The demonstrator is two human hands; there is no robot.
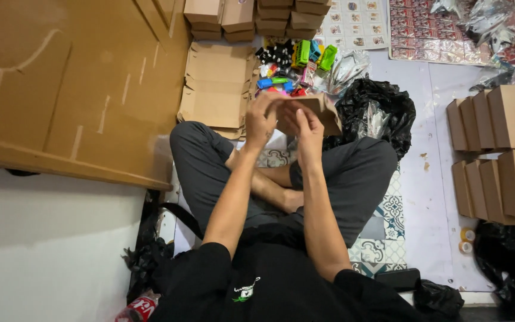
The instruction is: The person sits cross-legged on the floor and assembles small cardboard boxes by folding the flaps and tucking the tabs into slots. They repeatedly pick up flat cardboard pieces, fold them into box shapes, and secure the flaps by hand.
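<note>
The person sits cross-legged on the floor (424, 197), and both hands are raised in front of the chest around a small brown cardboard box (322, 107).

Position of the box: it is held in the air above the lap and rests on nothing. It lies beyond the knees, toward the heap of small coloured toys (293, 68) at the far side of the floor.

Left hand (261, 119): closed on the near-left end of the box. The fingers (267, 102) curl over its top edge, and the thumb side is hidden behind the hand. The grip looks firm, though how far the fingers wrap around cannot be told.

Right hand (309, 128): pressed against the near face of the box, with the fingers pointing up and bent at the tips onto the cardboard. It touches the box and appears to pinch a flap or edge. The exact hold is hidden.

Governing relation: the long axis of the box runs from the left hand away to the right and slightly farther off, so most of its body projects past the right hand's fingertips. Both hands sit at the near-left end and the far-right end is unsupported. The right hand is the nearer to the box's middle.

Surroundings: a flattened cardboard sheet (219, 83) lies on the floor left of the toys. A black plastic bag (382, 104) lies just right of the box. Rows of closed brown boxes (496, 119) stand well apart along the right edge of the floor.
</note>
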